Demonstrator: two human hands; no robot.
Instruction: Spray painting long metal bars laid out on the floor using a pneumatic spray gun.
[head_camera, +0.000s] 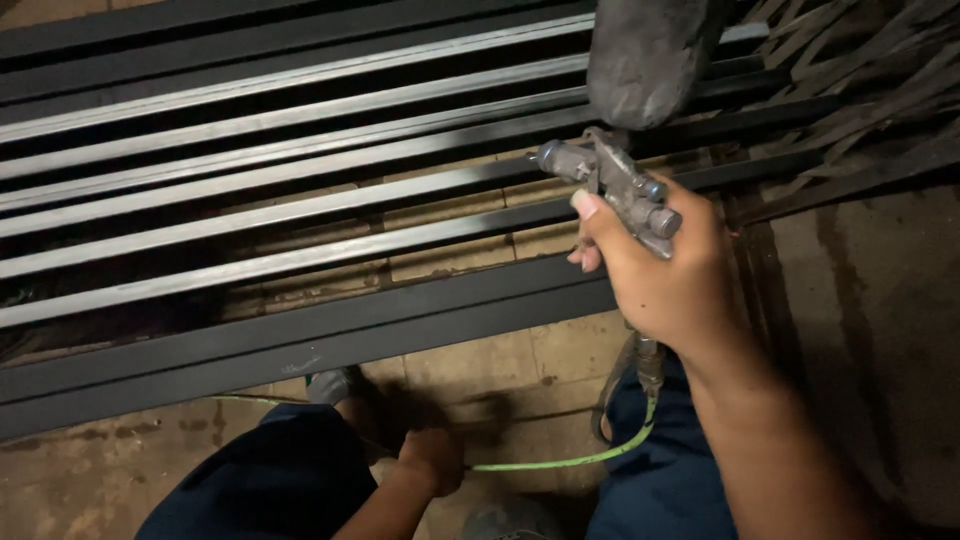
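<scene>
Right hand (660, 275) grips spray gun (615, 185), nozzle toward 10 o'clock over bars (300, 215). Left hand (432, 460) at 6 o'clock, closed on green hose (570, 460).

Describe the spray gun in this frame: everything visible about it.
The spray gun is a grey metal tool crusted with dark paint, with a big grimy cup on top reaching out of frame. Its nozzle points left toward the black metal bars. Two round knobs show at its rear. The right hand grips its handle, fingers in front of it. A bright green hose leaves its base and runs down to the left hand.
</scene>
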